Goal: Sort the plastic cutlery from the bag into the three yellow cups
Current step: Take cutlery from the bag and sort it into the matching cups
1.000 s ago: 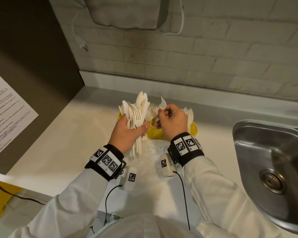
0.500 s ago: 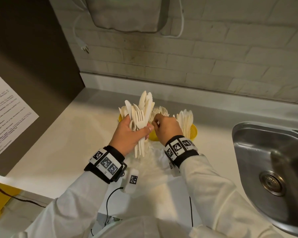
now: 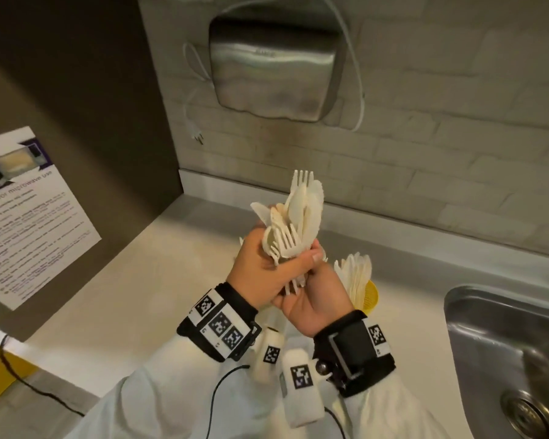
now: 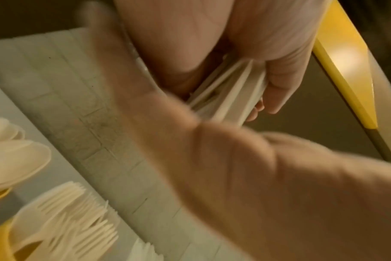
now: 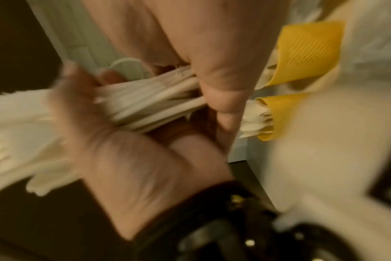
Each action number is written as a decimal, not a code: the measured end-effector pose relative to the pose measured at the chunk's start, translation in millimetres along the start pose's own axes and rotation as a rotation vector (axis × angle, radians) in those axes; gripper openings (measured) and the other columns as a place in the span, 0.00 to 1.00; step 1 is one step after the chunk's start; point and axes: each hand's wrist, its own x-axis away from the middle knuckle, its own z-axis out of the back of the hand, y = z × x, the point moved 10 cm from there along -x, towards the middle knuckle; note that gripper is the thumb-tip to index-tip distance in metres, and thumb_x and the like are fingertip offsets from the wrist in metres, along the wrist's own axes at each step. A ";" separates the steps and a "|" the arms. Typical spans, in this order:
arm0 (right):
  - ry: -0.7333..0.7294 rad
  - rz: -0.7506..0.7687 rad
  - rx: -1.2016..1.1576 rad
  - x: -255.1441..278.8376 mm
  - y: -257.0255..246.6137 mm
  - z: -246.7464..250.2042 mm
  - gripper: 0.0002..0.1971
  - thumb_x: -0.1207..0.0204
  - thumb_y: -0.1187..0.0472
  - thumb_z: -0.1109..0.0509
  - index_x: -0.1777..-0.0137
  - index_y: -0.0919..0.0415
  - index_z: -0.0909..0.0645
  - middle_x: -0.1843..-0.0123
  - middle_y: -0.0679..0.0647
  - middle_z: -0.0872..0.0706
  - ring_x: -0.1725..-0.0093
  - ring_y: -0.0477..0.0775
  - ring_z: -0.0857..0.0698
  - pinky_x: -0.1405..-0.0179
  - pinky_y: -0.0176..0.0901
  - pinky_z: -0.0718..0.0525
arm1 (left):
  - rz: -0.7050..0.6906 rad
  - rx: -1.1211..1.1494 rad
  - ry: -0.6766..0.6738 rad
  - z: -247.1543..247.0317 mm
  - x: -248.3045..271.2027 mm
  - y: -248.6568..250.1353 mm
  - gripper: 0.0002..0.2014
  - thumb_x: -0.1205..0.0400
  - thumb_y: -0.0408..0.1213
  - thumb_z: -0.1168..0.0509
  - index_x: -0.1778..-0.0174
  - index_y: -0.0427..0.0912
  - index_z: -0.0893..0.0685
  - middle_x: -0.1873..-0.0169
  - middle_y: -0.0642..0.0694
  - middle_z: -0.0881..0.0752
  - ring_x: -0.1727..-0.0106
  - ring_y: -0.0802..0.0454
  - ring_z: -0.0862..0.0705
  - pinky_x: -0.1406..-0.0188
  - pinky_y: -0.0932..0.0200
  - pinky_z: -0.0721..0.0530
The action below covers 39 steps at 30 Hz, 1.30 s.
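Cutlery bundle (image 3: 293, 223) upright, gripped mid-handle by left hand (image 3: 260, 274); right hand (image 3: 314, 296) cups handle ends beneath.

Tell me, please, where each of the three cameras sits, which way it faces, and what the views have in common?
Head: worn on the head, facing forward and down at the counter; both sleeves, wrist bands, left hand and right hand show.
Left wrist: on the left wrist, looking along the palm at the fingers round the handles.
Right wrist: on the right wrist, looking along the hand; both hands show, blurred.
Shared: all three show the cutlery bundle; each also shows a yellow cup.
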 end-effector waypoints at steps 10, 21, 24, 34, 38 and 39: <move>-0.018 0.029 -0.159 3.6 5.6 5.3 0.25 0.14 0.47 0.40 0.20 0.54 0.22 0.22 0.59 0.18 0.22 0.61 0.20 0.18 0.60 0.28 | 0.110 0.010 0.096 -2.0 16.1 -26.8 0.23 0.36 0.55 0.21 0.44 0.65 0.12 0.45 0.70 0.09 0.36 0.66 0.12 0.34 0.67 0.17; 0.303 0.489 0.639 41.1 -67.9 29.6 0.10 0.17 0.56 0.31 0.41 0.51 0.10 0.43 0.53 0.07 0.40 0.59 0.10 0.38 0.56 0.12 | 0.102 -0.107 -0.046 19.3 17.3 -14.8 0.10 0.23 0.38 0.20 0.46 0.46 0.06 0.52 0.51 0.05 0.45 0.57 0.07 0.46 0.65 0.13; 0.134 0.700 0.827 56.5 -99.3 -4.2 0.11 0.19 0.62 0.28 0.39 0.57 0.12 0.44 0.55 0.07 0.44 0.59 0.09 0.42 0.54 0.11 | 0.036 -0.223 -0.055 27.1 11.0 -10.3 0.12 0.23 0.34 0.19 0.48 0.53 0.08 0.53 0.59 0.06 0.46 0.61 0.08 0.45 0.66 0.14; 0.144 0.794 0.885 49.5 -104.8 -30.2 0.07 0.20 0.68 0.24 0.45 0.61 0.12 0.55 0.59 0.07 0.57 0.63 0.07 0.53 0.59 0.07 | 0.103 -0.213 -0.123 43.1 5.5 -17.2 0.11 0.25 0.40 0.19 0.48 0.52 0.08 0.58 0.54 0.06 0.55 0.57 0.07 0.51 0.62 0.11; 0.273 0.801 0.807 42.9 -101.4 -19.0 0.05 0.20 0.68 0.24 0.46 0.66 0.12 0.61 0.61 0.07 0.63 0.63 0.07 0.57 0.59 0.06 | 0.165 -0.127 -0.121 49.6 6.9 -26.6 0.19 0.27 0.49 0.21 0.43 0.46 0.08 0.58 0.53 0.05 0.55 0.57 0.07 0.50 0.59 0.12; 0.277 0.785 0.786 40.5 -98.8 -18.0 0.06 0.20 0.68 0.24 0.46 0.66 0.12 0.60 0.62 0.08 0.63 0.64 0.07 0.57 0.58 0.06 | 0.170 -0.132 -0.123 51.1 6.6 -28.7 0.19 0.27 0.50 0.21 0.43 0.45 0.08 0.58 0.53 0.05 0.55 0.57 0.07 0.49 0.60 0.12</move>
